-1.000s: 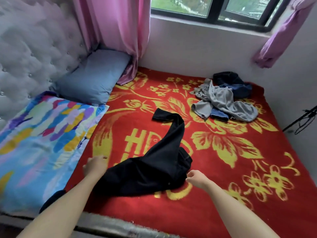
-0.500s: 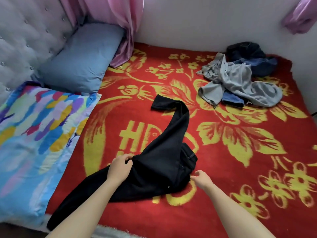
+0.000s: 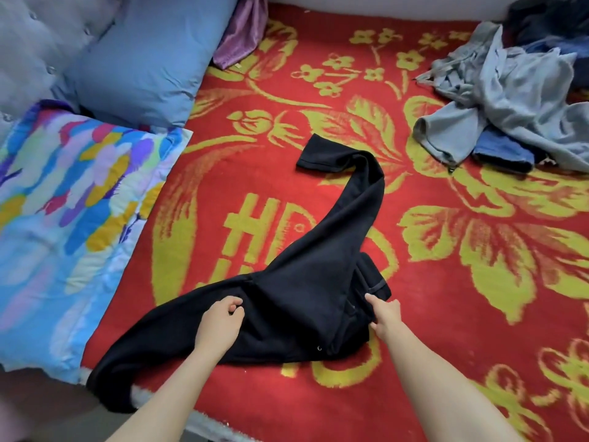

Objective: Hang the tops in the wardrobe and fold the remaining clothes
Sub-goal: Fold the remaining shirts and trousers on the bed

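Black trousers (image 3: 306, 282) lie spread on the red and yellow blanket (image 3: 446, 282), one leg curving toward the middle of the bed, the other running to the front left edge. My left hand (image 3: 220, 323) rests on the near leg with its fingers curled, pinching the cloth. My right hand (image 3: 384, 314) touches the waistband at the right side, fingers pointing into the folds. A heap of grey and blue clothes (image 3: 510, 100) sits at the far right.
A blue pillow (image 3: 143, 65) leans against the padded headboard (image 3: 35, 36) at the far left. A multicoloured pillow (image 3: 70, 218) lies along the left side. A pink curtain's end (image 3: 242, 36) hangs onto the blanket. The bed's front edge runs below my forearms.
My left hand moved right from the blanket beside the trousers onto the trousers. My right hand slid up to the waistband. The view tilted down and closer to the bed.
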A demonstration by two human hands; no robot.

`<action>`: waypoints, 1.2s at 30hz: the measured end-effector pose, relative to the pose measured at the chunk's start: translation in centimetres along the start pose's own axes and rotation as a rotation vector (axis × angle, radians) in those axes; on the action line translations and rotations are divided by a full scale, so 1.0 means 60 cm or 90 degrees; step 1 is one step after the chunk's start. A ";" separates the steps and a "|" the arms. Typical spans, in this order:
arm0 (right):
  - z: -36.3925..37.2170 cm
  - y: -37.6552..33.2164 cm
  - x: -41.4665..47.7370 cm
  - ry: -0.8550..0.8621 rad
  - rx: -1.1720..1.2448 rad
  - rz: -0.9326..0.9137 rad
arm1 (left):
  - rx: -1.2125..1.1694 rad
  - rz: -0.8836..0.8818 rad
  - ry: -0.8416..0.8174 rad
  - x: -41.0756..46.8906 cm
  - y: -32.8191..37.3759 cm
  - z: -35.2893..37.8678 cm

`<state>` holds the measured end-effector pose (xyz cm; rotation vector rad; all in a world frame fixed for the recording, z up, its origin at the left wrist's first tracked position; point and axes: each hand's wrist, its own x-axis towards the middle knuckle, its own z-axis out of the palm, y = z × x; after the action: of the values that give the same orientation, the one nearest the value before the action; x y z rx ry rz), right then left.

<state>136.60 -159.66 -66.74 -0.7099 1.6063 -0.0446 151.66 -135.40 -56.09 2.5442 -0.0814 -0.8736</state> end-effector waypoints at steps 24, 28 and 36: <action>-0.058 -0.196 -0.524 -0.232 -0.149 -0.696 | -0.138 0.579 0.025 -0.229 0.279 -0.203; -0.098 -0.180 -0.505 -0.203 -0.196 -0.660 | -0.219 0.607 0.009 -0.264 0.292 -0.277; -0.092 -0.121 -0.470 -0.277 -0.179 -0.423 | -0.375 0.705 -0.022 -0.336 0.312 -0.402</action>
<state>134.35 -154.49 -37.67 -1.3500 0.9195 -0.1389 151.59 -138.81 -19.65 1.5403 -0.9698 -0.3790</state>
